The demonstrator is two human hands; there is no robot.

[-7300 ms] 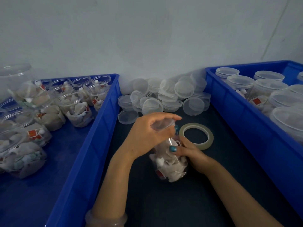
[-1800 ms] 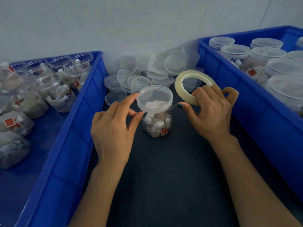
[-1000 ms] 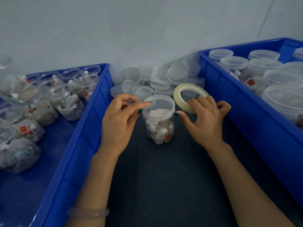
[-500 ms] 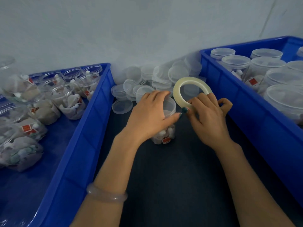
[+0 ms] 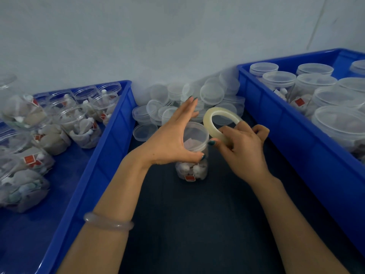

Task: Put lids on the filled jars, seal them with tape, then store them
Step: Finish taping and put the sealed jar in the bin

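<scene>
tape roll (image 5: 208, 125) in r hand (image 5: 245, 153) beside jar (image 5: 192, 169)

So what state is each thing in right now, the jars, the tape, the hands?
Middle jar: upright, filled, lid on.
Tape roll: lifted, tilted, beside the jar's lid.
Left hand: fingers straight, thumb against the lid.
Right hand: grips the tape roll.
Jars in left bin: filled, no lids.
Jars in right bin: lids on.
Spare lids: heaped loose by the wall.
</scene>
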